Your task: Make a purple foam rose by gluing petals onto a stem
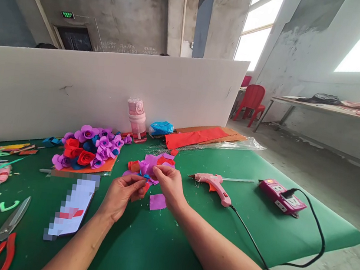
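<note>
My left hand [122, 196] is closed in a pinch at the base of a purple paper flower [146, 164]. From the other side, my right hand [170, 185] pinches the edge of the same flower with thumb and forefinger. The fingers hide much of its lower part. Loose purple and red petals [166, 158] lie just behind the hands. A square purple paper piece [157, 202] rests on the green tabletop [139, 252] below them. To the right, a pink glue gun [215, 184] lies on its side with a clear glue stick in its back.
Finished purple, red and blue flowers [91, 148] are piled left, behind a phone [73, 205]. Scissors [14, 219] and red-handled pliers [4, 253] lie front left. A pink bottle [137, 121] stands behind; red paper [196, 138] lies beside it. A power strip [280, 196] trails its cord at right.
</note>
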Available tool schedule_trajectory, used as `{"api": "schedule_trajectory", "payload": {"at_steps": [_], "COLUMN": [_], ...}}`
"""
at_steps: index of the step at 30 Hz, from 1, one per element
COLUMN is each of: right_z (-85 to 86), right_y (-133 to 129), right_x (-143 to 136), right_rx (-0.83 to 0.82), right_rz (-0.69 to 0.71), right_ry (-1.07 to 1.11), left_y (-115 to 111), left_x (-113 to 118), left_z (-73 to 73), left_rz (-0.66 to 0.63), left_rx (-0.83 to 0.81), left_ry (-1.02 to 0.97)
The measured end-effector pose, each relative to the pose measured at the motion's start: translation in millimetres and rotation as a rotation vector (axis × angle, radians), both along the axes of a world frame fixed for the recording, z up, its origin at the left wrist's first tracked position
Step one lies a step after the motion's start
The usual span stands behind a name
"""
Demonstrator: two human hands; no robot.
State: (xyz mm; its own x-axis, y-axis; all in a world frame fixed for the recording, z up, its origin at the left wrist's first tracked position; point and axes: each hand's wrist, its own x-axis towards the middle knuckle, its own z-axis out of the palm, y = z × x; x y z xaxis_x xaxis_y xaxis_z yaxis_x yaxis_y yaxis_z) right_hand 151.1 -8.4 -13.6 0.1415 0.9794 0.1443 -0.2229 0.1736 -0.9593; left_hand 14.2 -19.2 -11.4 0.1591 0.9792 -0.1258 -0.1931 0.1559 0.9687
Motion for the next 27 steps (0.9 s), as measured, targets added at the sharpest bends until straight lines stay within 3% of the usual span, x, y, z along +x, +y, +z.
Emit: {"api": "schedule_trajectory", "payload": {"at_steps": [27], "right_z": [1.0], "right_y": [-5], "right_x": [-5], "right_rx": [-0.063], "right_rz": [0.074], "right_ry": [0.134], "left_y": [5], "left_x": [-3], "left_z": [-12.3], "left_rz": [0.037], "left_rx": [0.001], "left_ry": [0.019]}}
